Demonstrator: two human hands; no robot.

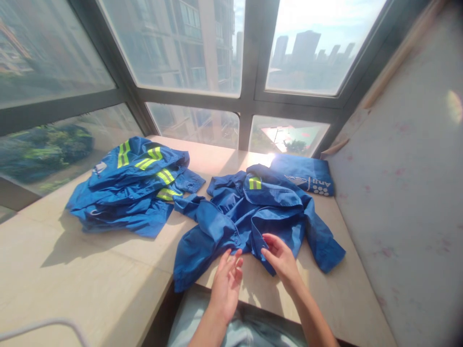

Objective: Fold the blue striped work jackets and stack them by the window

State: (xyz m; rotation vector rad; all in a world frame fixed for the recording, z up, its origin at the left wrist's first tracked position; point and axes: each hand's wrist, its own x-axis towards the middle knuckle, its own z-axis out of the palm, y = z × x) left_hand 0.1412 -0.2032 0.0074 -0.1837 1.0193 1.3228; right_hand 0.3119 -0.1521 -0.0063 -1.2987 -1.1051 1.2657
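Unfolded blue jacket (267,202) lying just ahead of hands (226,286).

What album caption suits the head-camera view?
By bright windows, left fingers and right fingers at a rumpled blue jacket, near striped blue clothing and a folded blue bundle.

The head camera looks forward and down onto a nearby window ledge (108,279), with distant, hazy, probably high-rise buildings (306,48) beyond.
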